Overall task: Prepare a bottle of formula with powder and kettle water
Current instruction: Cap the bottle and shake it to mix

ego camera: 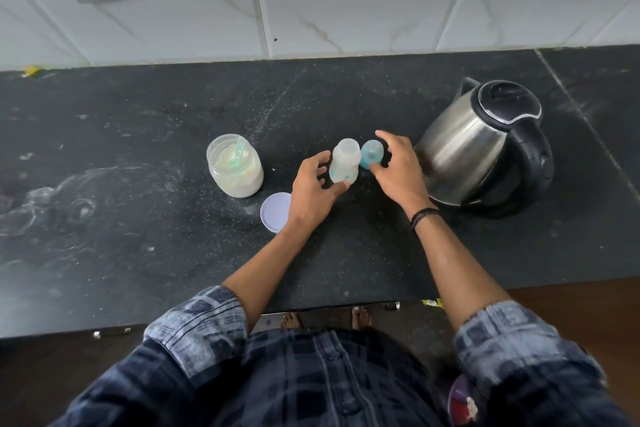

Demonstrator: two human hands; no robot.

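Several things stand in a row on the dark speckled stone worktop point(138, 236). Leftmost is a clear plastic jar of pale powder point(235, 166), open, with a pale green scoop point(240, 151) leaning inside. A round lilac lid point(275, 211) lies flat just in front of it. The left grip point(313, 184) curls round a small translucent white baby bottle point(344, 161) at mid-worktop, thumb on its base; the hold looks loose, though blur makes that uncertain. The bottle has teal prints, stands upright with its long axis vertical, and its uncapped mouth points up. Beside it, the right grip point(398, 166) pinches a teal screw cap point(369, 156). Rightmost stands a steel electric kettle with a black lid and handle point(481, 146).
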